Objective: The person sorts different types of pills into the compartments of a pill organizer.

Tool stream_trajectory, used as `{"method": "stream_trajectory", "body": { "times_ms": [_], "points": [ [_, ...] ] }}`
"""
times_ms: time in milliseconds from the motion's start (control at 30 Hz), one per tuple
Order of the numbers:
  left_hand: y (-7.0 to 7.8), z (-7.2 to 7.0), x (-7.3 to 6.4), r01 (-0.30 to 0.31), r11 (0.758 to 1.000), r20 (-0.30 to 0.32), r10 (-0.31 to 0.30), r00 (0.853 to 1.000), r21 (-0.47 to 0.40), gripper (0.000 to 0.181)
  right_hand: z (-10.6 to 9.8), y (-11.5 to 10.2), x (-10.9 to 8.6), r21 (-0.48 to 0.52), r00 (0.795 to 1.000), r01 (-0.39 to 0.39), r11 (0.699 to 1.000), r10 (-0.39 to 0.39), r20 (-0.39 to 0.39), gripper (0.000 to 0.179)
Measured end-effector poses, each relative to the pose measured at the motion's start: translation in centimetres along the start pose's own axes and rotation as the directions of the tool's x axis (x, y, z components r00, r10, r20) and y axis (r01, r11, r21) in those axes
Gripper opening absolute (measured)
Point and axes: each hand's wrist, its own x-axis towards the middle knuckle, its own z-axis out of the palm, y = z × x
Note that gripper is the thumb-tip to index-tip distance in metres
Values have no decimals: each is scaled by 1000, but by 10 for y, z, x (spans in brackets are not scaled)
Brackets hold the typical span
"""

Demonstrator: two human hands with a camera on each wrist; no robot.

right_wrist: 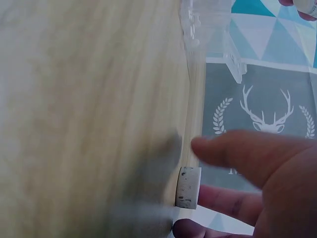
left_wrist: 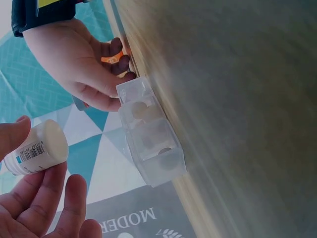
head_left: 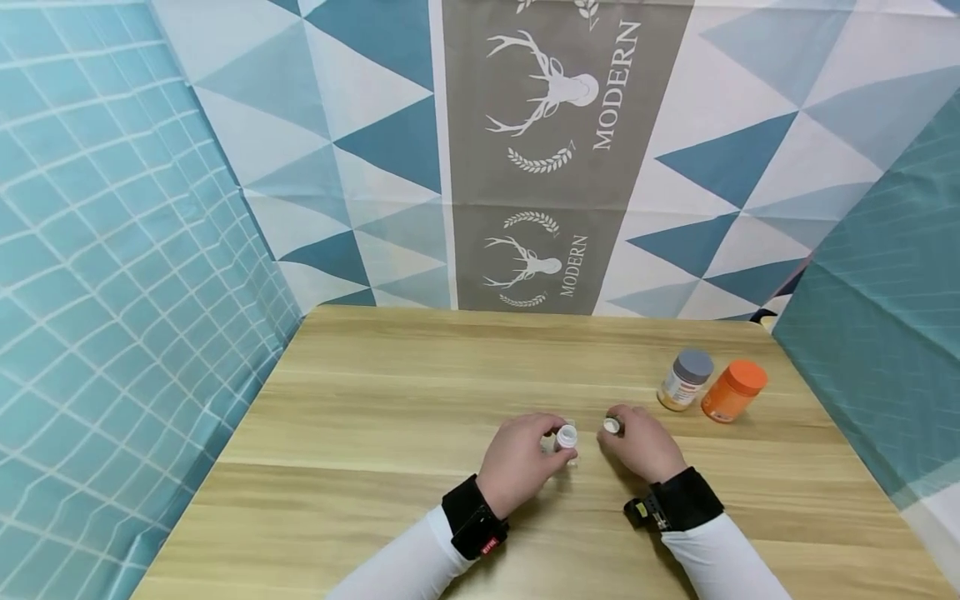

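My left hand [head_left: 517,462] holds a small white pill bottle [head_left: 567,437] between thumb and fingers, its uncapped mouth showing. In the left wrist view the bottle [left_wrist: 37,148] is tilted, with a barcode on its label. Below it on the table stands a clear plastic pill box [left_wrist: 153,141] with compartments, a few round pale shapes inside. My right hand [head_left: 647,447] is low over the table, to the right of the pill box. Its fingers are spread around a white bottle cap [right_wrist: 188,187] at the tabletop, the thumb [right_wrist: 218,148] apart from it.
Behind my right hand, at the right of the wooden table [head_left: 360,400], stand a jar with a grey lid [head_left: 686,380] and an orange jar [head_left: 734,391] close beside it. A patterned curtain [head_left: 390,150] hangs along the table's far edge.
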Motion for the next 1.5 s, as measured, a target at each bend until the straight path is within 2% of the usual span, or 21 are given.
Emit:
{"method": "stream_trajectory", "body": {
  "times_ms": [233, 400, 500, 600, 767, 833, 933, 1167, 1300, 1500],
  "points": [
    [1, -4, -6, 12, 999, 9, -13, 1000, 29, 33, 6, -1, -1, 8, 1000, -6, 1000, 6, 26, 17],
    [2, -8, -1, 4, 999, -2, -4, 1000, 54, 32, -6, -7, 4, 123, 999, 27, 992, -33, 42, 20],
    [3, -12, 3, -13, 997, -17, 14, 1000, 73, 32, -20, -20, 3, 254, 996, 80, 964, -87, 15, 19],
    [5, -16, 6, -29, 996, -26, 32, 999, 88, 32, -34, -37, -2, 369, 989, 149, 917, -139, -53, 18],
    [9, -18, 10, -57, 994, -21, 60, 998, 92, 30, -49, -63, -16, 463, 966, 250, 850, -188, -177, 17],
    [11, -19, 12, -71, 993, -23, 74, 997, 92, 29, -52, -68, -20, 454, 952, 295, 840, -221, -211, 15],
    [14, -21, 14, -83, 992, -27, 86, 996, 94, 27, -54, -72, -22, 414, 937, 340, 845, -267, -225, 11],
    [17, -17, 9, -58, 995, -20, 60, 998, 77, 24, -50, -68, -25, 359, 937, 348, 866, -325, -126, 7],
    [15, -12, 5, -41, 996, -18, 42, 999, 73, 26, -45, -65, -28, 339, 936, 350, 873, -336, -99, 10],
    [12, -9, 5, -31, 996, -7, 32, 999, 89, 26, -43, -65, -28, 251, 909, 416, 874, -403, -103, 18]
  ]
}}
